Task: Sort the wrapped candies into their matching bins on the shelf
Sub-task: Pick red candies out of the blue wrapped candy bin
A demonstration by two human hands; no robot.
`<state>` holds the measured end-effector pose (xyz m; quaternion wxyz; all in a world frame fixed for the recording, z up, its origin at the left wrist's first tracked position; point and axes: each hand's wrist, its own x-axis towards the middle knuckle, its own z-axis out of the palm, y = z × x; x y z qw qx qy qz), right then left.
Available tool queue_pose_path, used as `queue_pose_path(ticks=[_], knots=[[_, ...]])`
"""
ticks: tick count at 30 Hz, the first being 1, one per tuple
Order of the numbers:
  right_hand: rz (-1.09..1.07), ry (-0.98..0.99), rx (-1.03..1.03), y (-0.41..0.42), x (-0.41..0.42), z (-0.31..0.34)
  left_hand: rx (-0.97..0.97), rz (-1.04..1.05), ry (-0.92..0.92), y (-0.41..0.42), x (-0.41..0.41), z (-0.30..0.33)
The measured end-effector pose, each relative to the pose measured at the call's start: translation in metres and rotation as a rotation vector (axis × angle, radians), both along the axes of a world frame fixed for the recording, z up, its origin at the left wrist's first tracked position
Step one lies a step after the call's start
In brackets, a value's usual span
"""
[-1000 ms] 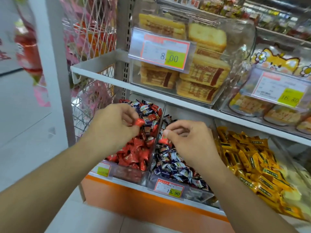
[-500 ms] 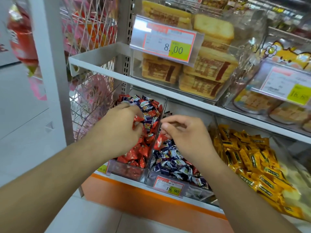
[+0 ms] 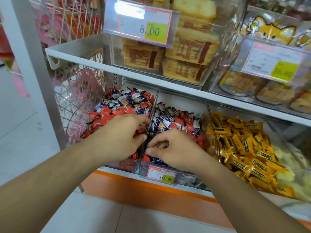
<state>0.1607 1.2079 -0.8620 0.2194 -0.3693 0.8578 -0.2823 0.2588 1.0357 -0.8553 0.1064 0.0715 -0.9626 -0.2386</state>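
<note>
Candies: red (image 3: 107,115) and blue (image 3: 161,122) mixed across two left bins at shelf front edge. Left hand (image 3: 120,138) in red bin, grip hidden, cannot tell. Right hand (image 3: 171,148) fingers curled among blue; contents unclear. Pinch one stray wrapper; lift clear of divider (image 3: 149,121).

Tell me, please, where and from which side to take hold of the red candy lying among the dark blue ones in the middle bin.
In my judgement, pinch the red candy across its puffed middle, coming from above. It lies flat on top of the pile in the middle bin, so only its upper face is free; blue candies crowd its sides.
</note>
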Motion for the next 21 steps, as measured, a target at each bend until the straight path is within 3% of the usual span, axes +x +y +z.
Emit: queue_pose_path(ticks=[8,11,15,17,19,21], knots=[[-0.063,0.043,0.052,0.002,0.001,-0.002,0.0,-0.003,0.032,-0.002,0.0,-0.001],[-0.209,-0.026,-0.126,0.01,-0.005,0.017,0.029,-0.028,0.076,-0.003,0.001,0.009],[-0.288,-0.352,-0.451,0.01,0.005,0.038,0.155,-0.081,0.053,0.001,0.007,0.021],[-0.285,-0.405,-0.487,0.009,0.006,0.038,0.125,-0.029,0.1,-0.002,0.008,0.023],[-0.317,-0.334,-0.45,0.014,-0.002,0.037,0.024,0.092,0.102,-0.011,0.008,0.022],[-0.391,-0.1,-0.375,0.027,-0.019,0.032,-0.076,0.144,0.004,-0.019,0.008,0.018]])
